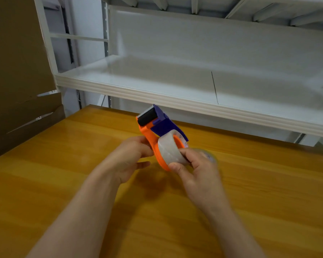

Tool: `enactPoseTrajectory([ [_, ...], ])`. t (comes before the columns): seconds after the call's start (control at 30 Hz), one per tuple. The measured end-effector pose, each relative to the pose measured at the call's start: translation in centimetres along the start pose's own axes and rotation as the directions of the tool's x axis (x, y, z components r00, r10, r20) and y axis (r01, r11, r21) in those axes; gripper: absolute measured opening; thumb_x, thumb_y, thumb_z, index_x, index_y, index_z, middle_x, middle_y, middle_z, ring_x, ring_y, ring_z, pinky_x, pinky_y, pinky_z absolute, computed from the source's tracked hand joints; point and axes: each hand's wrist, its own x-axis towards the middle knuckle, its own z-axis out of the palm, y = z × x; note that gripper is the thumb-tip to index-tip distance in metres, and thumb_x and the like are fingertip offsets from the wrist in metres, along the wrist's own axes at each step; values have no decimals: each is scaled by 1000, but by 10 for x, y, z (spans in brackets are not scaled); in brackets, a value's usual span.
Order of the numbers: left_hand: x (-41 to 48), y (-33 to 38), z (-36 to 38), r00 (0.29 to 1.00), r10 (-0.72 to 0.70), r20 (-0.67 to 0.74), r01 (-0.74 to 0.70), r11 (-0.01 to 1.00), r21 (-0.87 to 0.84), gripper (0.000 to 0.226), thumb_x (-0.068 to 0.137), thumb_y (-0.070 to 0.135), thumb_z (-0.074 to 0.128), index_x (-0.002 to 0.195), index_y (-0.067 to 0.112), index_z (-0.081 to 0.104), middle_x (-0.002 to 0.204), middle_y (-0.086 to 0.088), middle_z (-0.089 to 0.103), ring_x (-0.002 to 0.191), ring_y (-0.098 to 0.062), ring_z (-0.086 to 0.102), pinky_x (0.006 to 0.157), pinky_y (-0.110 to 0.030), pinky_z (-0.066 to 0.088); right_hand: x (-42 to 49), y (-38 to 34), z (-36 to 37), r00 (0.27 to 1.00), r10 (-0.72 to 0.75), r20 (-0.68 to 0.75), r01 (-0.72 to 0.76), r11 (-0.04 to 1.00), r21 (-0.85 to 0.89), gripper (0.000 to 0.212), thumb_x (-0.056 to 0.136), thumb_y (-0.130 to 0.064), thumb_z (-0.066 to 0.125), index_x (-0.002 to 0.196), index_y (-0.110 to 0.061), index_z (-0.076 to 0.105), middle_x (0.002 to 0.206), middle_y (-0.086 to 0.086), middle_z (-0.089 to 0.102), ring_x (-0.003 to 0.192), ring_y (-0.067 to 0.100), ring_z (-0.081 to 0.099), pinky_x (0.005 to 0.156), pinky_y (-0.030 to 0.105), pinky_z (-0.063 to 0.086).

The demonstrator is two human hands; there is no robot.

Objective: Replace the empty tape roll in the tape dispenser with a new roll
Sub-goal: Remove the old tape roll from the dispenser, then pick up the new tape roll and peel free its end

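Observation:
An orange and purple tape dispenser (158, 125) is held above the wooden table (63, 164), its black roller and toothed blade pointing up and away. My left hand (132, 155) grips its orange handle from the left. A clear tape roll (171, 149) sits on the dispenser's orange hub. My right hand (196, 166) is wrapped around that roll from the right, thumb on its near rim. Behind my right hand a second clear roll (210, 156) shows, blurred; I cannot tell whether it lies on the table or is held.
A white metal shelf (175, 97) runs across just beyond the table's far edge, above table height. Brown cardboard (17, 81) stands at the left, next to the table's left corner.

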Motion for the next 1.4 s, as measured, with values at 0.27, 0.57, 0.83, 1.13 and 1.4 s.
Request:
enactPoseTrajectory([
  [0.27,6,-8,-1,995,-99,-18,82,906,-414,27,94,20,57,117,9,68,110,-12,67,101,-31,63,78,-43,54,-5,-10,14,994,-78,74,90,982,-164,31,96,-36,62,127,-29,62,112,-16,56,108,1,46,85,12,39],
  [0.57,16,-12,6,964,-138,-226,71,957,-282,32,108,31,41,118,13,65,106,-9,68,96,-27,63,86,-46,53,-3,-10,21,993,-69,91,80,990,-119,37,98,-32,61,134,-26,62,116,-10,64,106,8,52,90,25,46],
  [0.83,19,-6,-25,907,-185,-379,26,922,-387,26,108,32,42,112,17,63,104,-6,67,86,-21,63,92,-45,52,3,3,14,984,0,-176,-25,990,-141,25,101,-23,56,123,-21,68,112,-11,62,108,1,40,85,15,34],
  [1.13,22,-7,-47,853,-207,-478,-55,877,-477,22,106,34,45,99,22,62,93,-1,69,76,-15,63,79,-38,54,22,-16,21,997,-26,-78,-18,860,-510,23,98,-29,60,118,-30,71,124,-3,61,121,25,36,92,41,28],
  [1.4,24,-6,-48,838,-248,-486,-54,849,-525,25,107,33,44,90,23,59,88,-1,67,78,-15,62,87,-41,53,75,-13,39,990,14,140,80,761,-644,23,98,-20,59,119,-24,68,119,4,62,109,24,54,92,37,47],
])
